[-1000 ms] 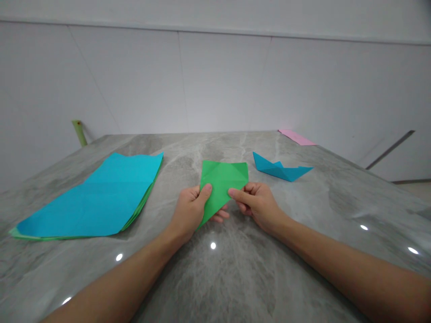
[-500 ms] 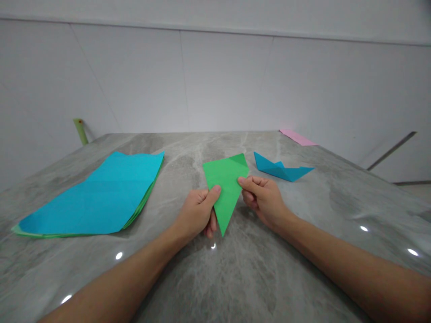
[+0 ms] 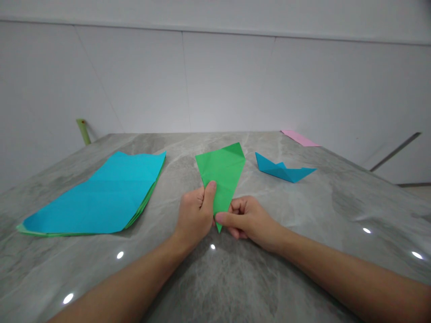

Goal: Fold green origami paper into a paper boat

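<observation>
1. The green folded paper (image 3: 220,172) was up in my hands, over the grey stone bench (image 3: 269,273). It looked like a long kite, and its thin tip pointed at me.
2. My left hand (image 3: 194,215) held one side of the paper low down. My thumb pressed on top, and my other fingers were mostly out of sight.
3. My right hand (image 3: 251,220) was closed in a narrow pinch at the thin tip.
4. The paper could slip if my fingers got loose. The thin tip could bend or tear if my hands pulled apart too hard.
5. A big blue paper (image 3: 101,195) lay on a pile of green paper (image 3: 141,208) to my left. A small blue paper boat (image 3: 283,169) sat to my right.
6. A pink paper (image 3: 299,138) lay at the far end of the bench, near the white wall (image 3: 218,80).
</observation>
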Demonstrator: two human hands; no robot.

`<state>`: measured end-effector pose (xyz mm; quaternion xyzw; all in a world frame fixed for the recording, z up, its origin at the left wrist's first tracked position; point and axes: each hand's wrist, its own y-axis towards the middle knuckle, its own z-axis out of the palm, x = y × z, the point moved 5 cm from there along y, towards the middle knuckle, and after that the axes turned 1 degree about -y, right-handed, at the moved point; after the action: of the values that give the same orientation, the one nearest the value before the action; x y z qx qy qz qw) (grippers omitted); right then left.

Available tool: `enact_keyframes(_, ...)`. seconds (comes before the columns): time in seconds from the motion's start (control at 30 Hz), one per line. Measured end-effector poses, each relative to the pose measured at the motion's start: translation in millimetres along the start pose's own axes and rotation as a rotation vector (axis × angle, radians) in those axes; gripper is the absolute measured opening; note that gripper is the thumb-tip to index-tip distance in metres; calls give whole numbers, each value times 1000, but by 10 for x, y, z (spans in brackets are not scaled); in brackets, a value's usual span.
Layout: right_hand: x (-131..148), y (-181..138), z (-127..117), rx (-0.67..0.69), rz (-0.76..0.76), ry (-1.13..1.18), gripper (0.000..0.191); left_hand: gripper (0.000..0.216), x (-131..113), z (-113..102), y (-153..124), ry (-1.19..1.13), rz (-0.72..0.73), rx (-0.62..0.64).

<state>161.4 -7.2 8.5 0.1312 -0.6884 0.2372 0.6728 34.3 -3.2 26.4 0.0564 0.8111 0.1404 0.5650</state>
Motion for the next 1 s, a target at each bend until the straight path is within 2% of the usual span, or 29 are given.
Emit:
enact_keyframes(0.1, 8, -13, 15, 73, 3, -51, 46, 50, 24, 44, -6, -111, -50, 91)
enact_keyframes(0.23, 12, -13, -44, 47, -47, -66, 50, 51, 58, 165, -9, -292, -107, 330)
enact_keyframes(0.3, 5, -8, -63, 44, -49, -63, 53, 54, 58, 204, -9, -326, -90, 402)
enact_keyframes(0.37, -7, -1, -72, 41, -29, -37, 52, 54, 55, 209, -5, -324, -57, 391)
enact_keyframes(0.5, -16, 12, -67, 37, 21, 18, 48, 48, 37, 175, -11, -258, 15, 279)
enact_keyframes(0.63, 9, 7, -31, 102, 46, 35, 47, 46, 13, 157, -29, -232, 61, 256)
enact_keyframes(0.77, 12, -6, -5, 154, 70, 20, 46, 47, 27, 134, -16, -190, 66, 236)
enact_keyframes(1.0, -40, 7, -26, 91, 69, 60, 41, 47, 48, 98, 21, -93, 25, 213)
